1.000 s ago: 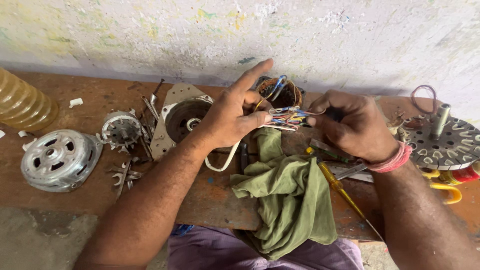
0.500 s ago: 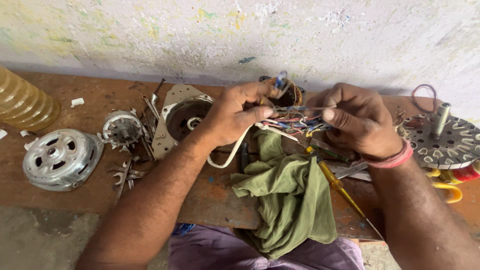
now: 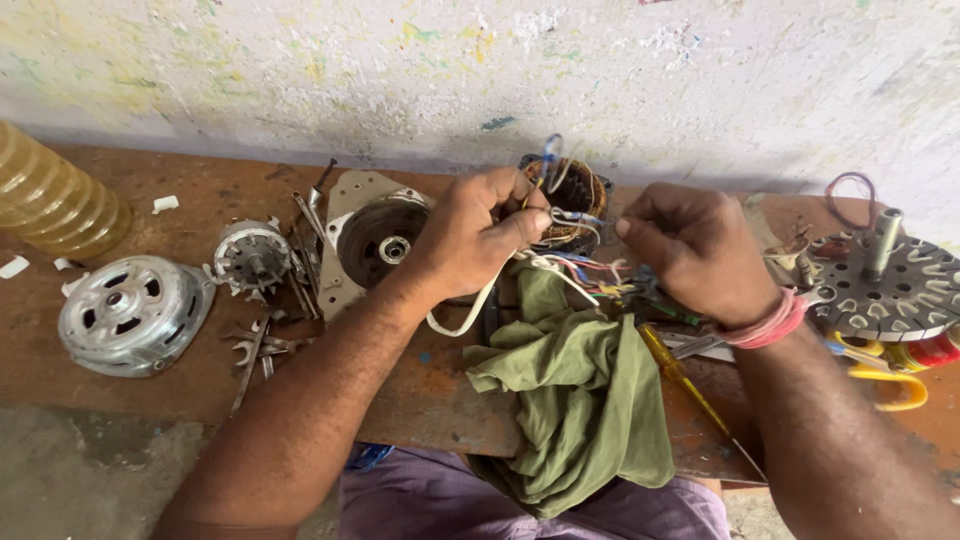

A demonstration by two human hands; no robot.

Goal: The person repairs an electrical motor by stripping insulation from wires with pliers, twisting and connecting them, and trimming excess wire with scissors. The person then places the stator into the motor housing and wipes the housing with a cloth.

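The left hand (image 3: 478, 238) is curled tight around a bundle of thin coloured wires (image 3: 575, 262), its fingers hiding where the strands enter the fist; a pale sleeved cable (image 3: 470, 312) loops out below it. The right hand (image 3: 700, 250) is pinched narrow on a fine strand, though the fingertips cover the exact grip. The wires run from a motor stator (image 3: 572, 190) wound with copper, which sits near the back edge of the bench (image 3: 420, 390) and is half hidden behind both hands.

A crumpled olive cloth (image 3: 580, 400), soft and creased, hangs over the front edge. Beside it lies a yellow-handled screwdriver (image 3: 672, 365), its tip hard to make out. Toward the left end rests a round cast-metal end cover (image 3: 130, 315) with slots (dull silver), then a small rotor (image 3: 250, 255) and scattered spanners (image 3: 255, 350). A bracket with a bearing seat (image 3: 375, 240) is partly covered by the left wrist. A ribbed amber bottle (image 3: 50, 200) is cut off at the left; a finned disc with a shaft (image 3: 880, 285) is cut off at the right.
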